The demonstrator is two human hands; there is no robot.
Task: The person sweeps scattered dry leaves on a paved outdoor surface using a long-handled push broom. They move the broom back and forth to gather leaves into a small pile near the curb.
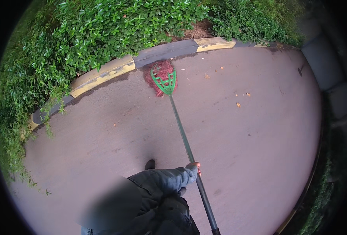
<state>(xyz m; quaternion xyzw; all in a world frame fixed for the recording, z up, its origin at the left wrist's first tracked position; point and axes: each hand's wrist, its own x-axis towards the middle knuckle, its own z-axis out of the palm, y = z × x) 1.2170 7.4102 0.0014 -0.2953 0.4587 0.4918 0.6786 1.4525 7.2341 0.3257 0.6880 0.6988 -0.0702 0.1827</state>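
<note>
A long-handled broom [186,141] slants across the middle of the view. Its green plastic frame [166,84] and red bristles [161,69] rest on the pavement close to the kerb. Partway up the dark pole, my left hand [195,168] is closed around it, the denim sleeve [169,179] reaching across my body. The pole runs on past the hand and leaves the picture at the lower edge. My right hand does not show.
A yellow and dark painted kerb [103,76] curves along the far side, with green shrubs [114,35] behind it. A few yellowish leaves [238,105] lie on the pavement [256,156]. Dark slabs [326,58] border the right. My shoe [150,164] shows beside my legs.
</note>
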